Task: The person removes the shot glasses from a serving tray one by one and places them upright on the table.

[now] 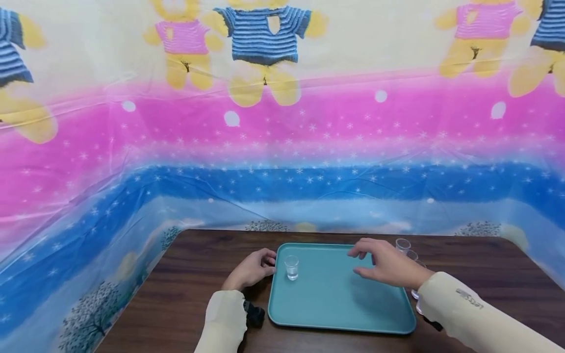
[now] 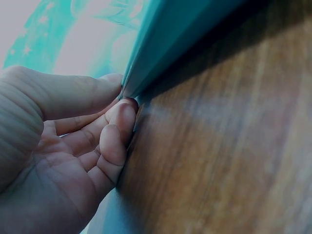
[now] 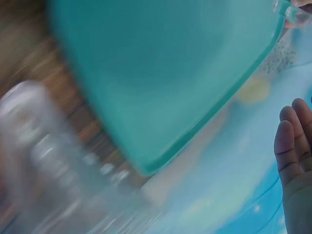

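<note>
A teal tray (image 1: 324,301) lies flat on the table, with one small clear shot glass (image 1: 292,267) upright near its far left corner. At the tray's left edge, my left hand (image 1: 250,269) grips the rim; the left wrist view has the thumb (image 2: 92,92) against the tray's side (image 2: 170,44) and curled fingers just below. My right hand (image 1: 388,262) hovers over the tray's far right part, thumb and fingers spread apart around nothing. Several more clear shot glasses (image 1: 403,245) stand beyond the right edge, partly behind that hand; they blur in the right wrist view.
The dark wooden table (image 1: 190,294) reaches back to a patterned cloth (image 1: 282,186) hung behind and at both sides. A black device (image 1: 254,314) sits at the left wrist, close by the tray's near left corner.
</note>
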{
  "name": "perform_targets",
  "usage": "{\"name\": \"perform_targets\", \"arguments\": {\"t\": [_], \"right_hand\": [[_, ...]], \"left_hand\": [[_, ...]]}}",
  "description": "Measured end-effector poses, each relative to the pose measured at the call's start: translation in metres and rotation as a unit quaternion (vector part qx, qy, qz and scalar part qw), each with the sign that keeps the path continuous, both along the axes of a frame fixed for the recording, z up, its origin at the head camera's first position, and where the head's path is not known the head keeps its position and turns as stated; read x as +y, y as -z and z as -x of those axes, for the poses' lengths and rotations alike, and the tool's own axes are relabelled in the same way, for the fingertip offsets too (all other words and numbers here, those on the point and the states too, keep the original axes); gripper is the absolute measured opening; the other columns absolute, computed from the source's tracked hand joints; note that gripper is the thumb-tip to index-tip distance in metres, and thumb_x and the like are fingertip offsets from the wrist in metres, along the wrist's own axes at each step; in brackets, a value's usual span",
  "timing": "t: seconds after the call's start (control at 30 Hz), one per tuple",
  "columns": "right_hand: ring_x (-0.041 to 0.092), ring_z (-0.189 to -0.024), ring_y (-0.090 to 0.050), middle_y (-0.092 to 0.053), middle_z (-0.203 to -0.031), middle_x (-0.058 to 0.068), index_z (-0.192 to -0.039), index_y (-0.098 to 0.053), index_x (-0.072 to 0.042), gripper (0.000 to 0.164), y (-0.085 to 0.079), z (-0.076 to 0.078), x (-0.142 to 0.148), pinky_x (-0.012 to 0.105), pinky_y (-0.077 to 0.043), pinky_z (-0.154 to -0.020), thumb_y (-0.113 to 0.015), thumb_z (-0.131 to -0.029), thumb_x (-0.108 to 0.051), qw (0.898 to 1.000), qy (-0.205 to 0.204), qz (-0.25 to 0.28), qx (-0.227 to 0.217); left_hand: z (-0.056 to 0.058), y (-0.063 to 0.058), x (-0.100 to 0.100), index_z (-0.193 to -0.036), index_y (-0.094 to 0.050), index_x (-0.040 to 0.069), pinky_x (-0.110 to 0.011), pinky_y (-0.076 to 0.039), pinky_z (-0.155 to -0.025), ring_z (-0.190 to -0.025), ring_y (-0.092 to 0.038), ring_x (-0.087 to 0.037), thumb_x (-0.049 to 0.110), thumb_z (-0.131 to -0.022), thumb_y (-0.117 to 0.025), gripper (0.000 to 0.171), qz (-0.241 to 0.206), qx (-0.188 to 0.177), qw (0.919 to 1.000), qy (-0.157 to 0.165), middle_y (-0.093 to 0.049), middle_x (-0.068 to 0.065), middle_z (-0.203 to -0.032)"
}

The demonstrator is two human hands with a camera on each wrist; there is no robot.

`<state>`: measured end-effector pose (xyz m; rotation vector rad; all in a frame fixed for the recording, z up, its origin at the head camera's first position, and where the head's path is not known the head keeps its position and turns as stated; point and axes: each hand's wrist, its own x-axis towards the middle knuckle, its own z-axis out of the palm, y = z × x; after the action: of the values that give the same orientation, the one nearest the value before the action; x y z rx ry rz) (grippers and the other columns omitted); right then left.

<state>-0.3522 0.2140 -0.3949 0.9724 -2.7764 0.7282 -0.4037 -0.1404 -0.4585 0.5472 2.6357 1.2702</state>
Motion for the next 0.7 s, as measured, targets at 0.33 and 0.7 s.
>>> {"name": "perform_targets", "arguments": {"t": [0.33,0.7], "right_hand": [[0.014,-0.094,-0.056,-0.058,-0.106,-0.010,-0.112,-0.063,-0.020,0.027,0.003,0.014,-0.063,0.033,-0.048,-0.077,-0.071,-0.086,-0.020,1.000,-0.015,0.007,-0.021],[0.023,-0.098,-0.056,-0.059,-0.112,0.006,-0.118,-0.061,-0.009,0.035,0.007,0.028,-0.111,0.037,-0.048,-0.080,-0.071,-0.086,-0.017,0.997,-0.032,-0.003,-0.067]], "left_hand": [[0.000,-0.002,-0.001,-0.126,-0.052,0.000,-0.040,-0.044,-0.080,-0.092,-0.053,-0.021,0.007,-0.093,-0.061,0.035,-0.006,-0.005,1.0000,0.000,-0.056,-0.008,-0.106],[-0.001,-0.003,0.000,-0.124,-0.054,0.001,-0.041,-0.044,-0.081,-0.090,-0.052,-0.020,0.008,-0.093,-0.060,0.033,-0.010,-0.013,0.9999,0.000,-0.056,-0.009,-0.104]]}}
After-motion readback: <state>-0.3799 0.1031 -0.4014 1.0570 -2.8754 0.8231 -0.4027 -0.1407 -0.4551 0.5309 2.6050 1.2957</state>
